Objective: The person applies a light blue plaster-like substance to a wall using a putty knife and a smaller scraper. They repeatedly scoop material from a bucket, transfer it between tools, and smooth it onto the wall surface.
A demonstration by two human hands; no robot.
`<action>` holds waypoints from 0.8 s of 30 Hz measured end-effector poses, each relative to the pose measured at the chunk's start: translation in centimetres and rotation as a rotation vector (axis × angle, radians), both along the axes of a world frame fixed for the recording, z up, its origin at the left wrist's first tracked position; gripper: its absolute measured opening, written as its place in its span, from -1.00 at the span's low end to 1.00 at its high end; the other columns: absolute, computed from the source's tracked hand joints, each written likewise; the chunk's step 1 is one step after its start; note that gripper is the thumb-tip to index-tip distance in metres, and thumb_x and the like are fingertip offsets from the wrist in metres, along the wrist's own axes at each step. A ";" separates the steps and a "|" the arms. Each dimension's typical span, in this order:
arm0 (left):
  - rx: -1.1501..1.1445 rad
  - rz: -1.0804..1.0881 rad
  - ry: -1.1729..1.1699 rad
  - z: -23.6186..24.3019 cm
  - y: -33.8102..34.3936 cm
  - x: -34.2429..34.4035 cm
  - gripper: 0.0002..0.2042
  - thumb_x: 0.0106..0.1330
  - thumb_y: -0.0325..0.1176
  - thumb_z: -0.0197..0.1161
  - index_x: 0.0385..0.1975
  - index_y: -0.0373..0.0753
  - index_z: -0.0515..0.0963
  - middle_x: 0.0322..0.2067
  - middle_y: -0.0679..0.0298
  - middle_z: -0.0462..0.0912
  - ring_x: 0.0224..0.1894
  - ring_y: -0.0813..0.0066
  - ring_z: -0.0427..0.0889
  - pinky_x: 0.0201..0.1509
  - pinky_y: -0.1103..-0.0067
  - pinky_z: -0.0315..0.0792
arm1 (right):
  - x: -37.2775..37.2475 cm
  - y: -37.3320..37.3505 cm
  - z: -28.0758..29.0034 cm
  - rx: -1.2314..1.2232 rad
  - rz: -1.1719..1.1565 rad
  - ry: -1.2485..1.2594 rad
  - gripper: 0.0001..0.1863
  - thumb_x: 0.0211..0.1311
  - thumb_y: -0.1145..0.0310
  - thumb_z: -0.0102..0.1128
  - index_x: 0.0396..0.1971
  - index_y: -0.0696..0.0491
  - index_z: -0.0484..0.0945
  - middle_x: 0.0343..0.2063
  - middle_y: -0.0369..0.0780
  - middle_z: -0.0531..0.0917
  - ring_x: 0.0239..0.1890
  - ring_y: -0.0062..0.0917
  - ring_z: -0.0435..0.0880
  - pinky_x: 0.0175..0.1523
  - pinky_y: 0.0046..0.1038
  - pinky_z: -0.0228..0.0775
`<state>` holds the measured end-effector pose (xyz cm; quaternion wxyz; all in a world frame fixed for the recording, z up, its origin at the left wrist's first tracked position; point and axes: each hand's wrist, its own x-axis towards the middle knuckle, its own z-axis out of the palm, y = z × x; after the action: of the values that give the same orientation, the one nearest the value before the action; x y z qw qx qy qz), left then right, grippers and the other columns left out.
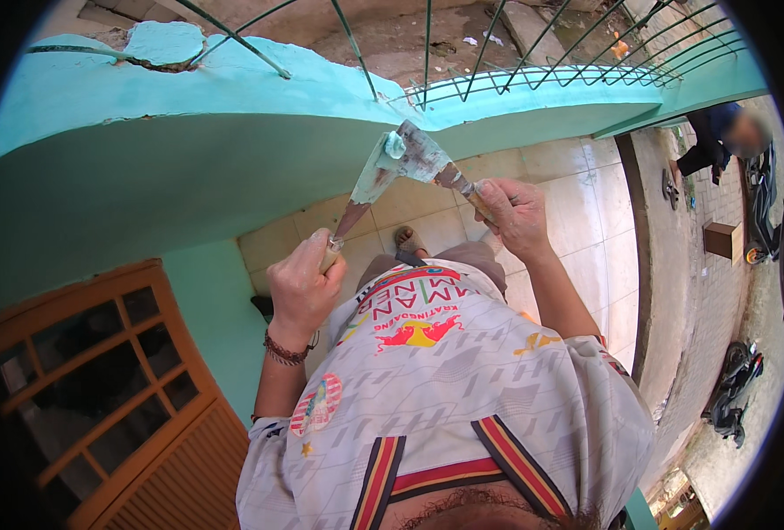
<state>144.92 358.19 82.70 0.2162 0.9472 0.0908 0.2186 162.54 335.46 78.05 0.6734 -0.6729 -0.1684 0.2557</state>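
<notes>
My left hand (302, 284) is closed round the handle of a putty knife (365, 187), whose blade points up and is smeared with pale mint paste, with a lump of paste (394, 147) near its tip. My right hand (517, 216) grips a second putty knife (423, 152), angled up and left, its blade coated in whitish, patchy residue. The two blade tips meet or overlap just below the turquoise ledge (277, 93); whether they touch is hard to tell. A cracked chunk of ledge (162, 42) lies at its top left. Both hands look dusty.
A green metal grille (548, 68) rises from the ledge. A wooden door (101, 360) with glass panes stands at lower left, and tiled floor (608, 230) lies below. At right are another person (717, 141), a small brown box (723, 238) and motorbikes (735, 389) on paving.
</notes>
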 end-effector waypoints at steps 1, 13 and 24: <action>0.038 0.009 -0.009 0.1 0.0 -0.1 -0.71 -0.08 -0.59 0.28 -0.29 -0.27 0.54 -0.61 0.21 0.50 -0.62 0.25 0.53 -0.57 0.46 0.39 | 0.1 0.1 0.1 -0.014 0.016 -0.002 -0.67 0.31 0.15 0.17 -0.37 0.14 0.67 -0.65 -0.38 0.55 -0.65 -0.80 0.38 -0.60 -0.66 0.13; 0.058 0.083 0.048 -0.9 0.7 0.0 -0.74 -0.02 -0.52 0.32 -0.27 -0.24 0.55 -0.51 0.19 0.59 -0.54 0.26 0.58 -0.48 0.52 0.45 | 0.2 -0.5 -0.7 0.103 0.060 0.146 -0.69 0.30 0.16 0.16 -0.37 0.12 0.66 -0.68 -0.36 0.54 -0.67 -0.80 0.38 -0.60 -0.68 0.13; -0.595 0.143 0.136 -0.7 -1.1 1.4 -0.90 0.16 -0.52 0.28 -0.36 -0.31 0.52 -0.60 0.43 0.46 -0.53 0.77 0.34 -0.48 0.70 0.30 | -2.3 0.3 -2.2 -0.036 -0.085 0.249 -0.64 0.25 0.11 0.24 -0.29 0.15 0.68 -0.65 -0.36 0.55 -0.60 -0.76 0.44 -0.50 -0.68 0.24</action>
<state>146.29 357.12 81.98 0.4614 0.8461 0.2315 0.1330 160.20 335.79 75.86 0.6871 -0.6545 -0.0502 0.3116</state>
